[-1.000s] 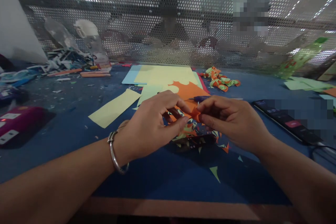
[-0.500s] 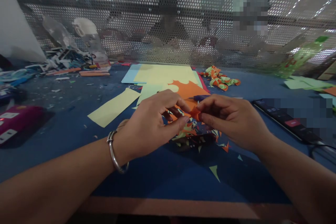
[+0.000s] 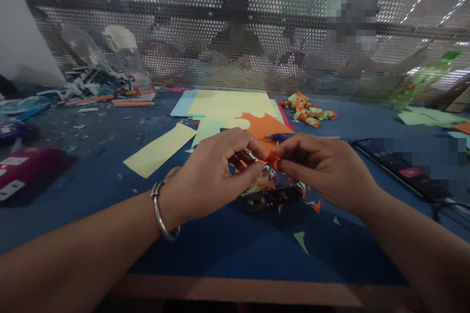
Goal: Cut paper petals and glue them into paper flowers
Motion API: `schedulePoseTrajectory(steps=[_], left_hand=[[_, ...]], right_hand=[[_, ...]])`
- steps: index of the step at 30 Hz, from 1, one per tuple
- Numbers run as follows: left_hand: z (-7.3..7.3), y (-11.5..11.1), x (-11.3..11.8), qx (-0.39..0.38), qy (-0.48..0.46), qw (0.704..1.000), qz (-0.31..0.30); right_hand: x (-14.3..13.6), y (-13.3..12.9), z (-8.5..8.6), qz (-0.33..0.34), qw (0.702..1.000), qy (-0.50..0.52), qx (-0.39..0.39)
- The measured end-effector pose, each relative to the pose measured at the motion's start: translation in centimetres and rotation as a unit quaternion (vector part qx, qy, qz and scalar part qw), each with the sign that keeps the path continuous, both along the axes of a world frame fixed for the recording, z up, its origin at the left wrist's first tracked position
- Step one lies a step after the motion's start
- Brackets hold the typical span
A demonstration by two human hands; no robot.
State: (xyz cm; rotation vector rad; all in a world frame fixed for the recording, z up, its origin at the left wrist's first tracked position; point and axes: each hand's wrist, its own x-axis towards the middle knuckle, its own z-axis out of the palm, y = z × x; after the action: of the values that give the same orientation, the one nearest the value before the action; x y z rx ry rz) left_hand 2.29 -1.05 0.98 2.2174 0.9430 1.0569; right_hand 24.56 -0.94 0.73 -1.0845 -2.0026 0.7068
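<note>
Between my two hands is a small folded piece of orange paper (image 3: 271,160). My right hand (image 3: 326,171) pinches its right side with thumb and fingers. At its left edge, my left hand (image 3: 216,171) has the thumb and fingertips closed in on it. Just beyond the fingers lies a larger orange sheet (image 3: 270,124) with scalloped cut-outs along its edge. A dark blue pen-like tool (image 3: 278,136) rests on that sheet. Under my hands sits a heap of orange and green paper scraps (image 3: 262,185), with a dark, dotted object (image 3: 281,195) beside it, partly shaded.
Pale yellow sheets (image 3: 231,102) and a yellow strip (image 3: 161,150) lie ahead. Folded orange-green pieces (image 3: 310,111) are grouped behind. A phone (image 3: 400,168) with a cable is at right, a magenta box (image 3: 27,171) at left. Bottles (image 3: 128,58) stand near the perforated screen (image 3: 176,19).
Both hands stay almost in place around the orange paper, with only a slight shift of fingers. The view has moved a tiny bit.
</note>
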Motion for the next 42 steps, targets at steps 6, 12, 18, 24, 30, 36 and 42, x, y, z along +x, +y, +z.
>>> schedulePoseTrajectory(steps=[6, 12, 18, 24, 30, 36, 42], left_hand=[[-0.2, 0.3, -0.1, -0.035, -0.012, 0.999, -0.014], [-0.2, 0.1, 0.0, 0.004, 0.011, 1.000, 0.004], [-0.4, 0.0, 0.2, 0.031, 0.029, 0.999, 0.025], [-0.7, -0.4, 0.3, 0.036, 0.011, 0.999, 0.029], [-1.1, -0.4, 0.5, -0.036, -0.018, 0.999, 0.018], [-1.3, -0.3, 0.8, -0.041, -0.008, 0.998, 0.039], [-1.3, -0.2, 0.8, 0.020, 0.034, 0.998, 0.055]], right_hand=[[0.0, -0.1, -0.1, 0.010, 1.000, -0.006, 0.001], [-0.3, -0.2, 0.1, 0.013, 0.999, -0.029, 0.006], [-0.4, -0.4, 0.1, 0.039, 0.999, -0.037, 0.002], [-0.3, -0.8, 0.0, 0.030, 0.998, -0.047, 0.001], [-0.6, -0.9, 0.3, 0.021, 0.998, -0.059, 0.024], [-0.7, -0.7, 0.0, 0.028, 0.993, -0.090, 0.071], [-0.6, -0.7, -0.3, 0.034, 0.988, -0.114, 0.097]])
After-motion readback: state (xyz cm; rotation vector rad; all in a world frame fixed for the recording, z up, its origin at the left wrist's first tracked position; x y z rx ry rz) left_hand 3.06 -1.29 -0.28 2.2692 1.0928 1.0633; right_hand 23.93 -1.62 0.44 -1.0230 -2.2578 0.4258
